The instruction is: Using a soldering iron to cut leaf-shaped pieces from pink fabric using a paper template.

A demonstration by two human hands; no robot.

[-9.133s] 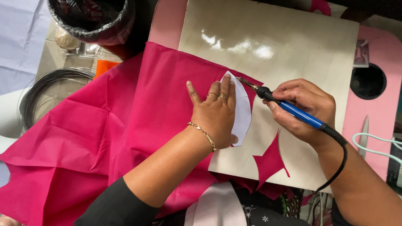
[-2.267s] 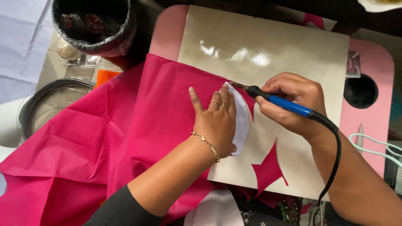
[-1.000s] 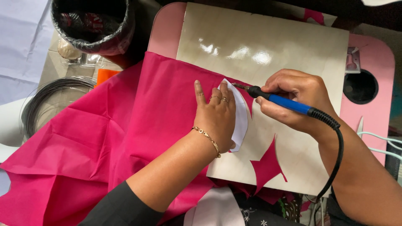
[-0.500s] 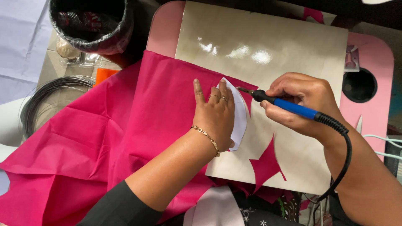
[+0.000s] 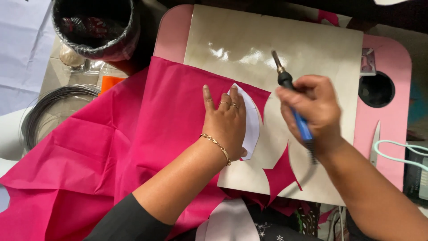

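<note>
Magenta tissue-like fabric sheet (image 5: 147, 147) lies half over a glossy beige board (image 5: 312, 58).
On the fabric at the board's left part, the left hand (image 5: 227, 122) presses a white curved paper template (image 5: 252, 125), fingers flat and close together. The right hand (image 5: 312, 107), wrapped around a blue-handled corded hot-tip tool (image 5: 292, 102), hovers above the board's middle.

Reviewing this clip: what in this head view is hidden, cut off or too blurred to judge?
- Right hand and blue-handled hot tool: motion-blurred; the grip is unclear.
- White paper template: left part hidden under the left hand.
- Pink fabric: cut off by the bottom and left edges.
- Black bin: top cut off; contents too dark.
</note>
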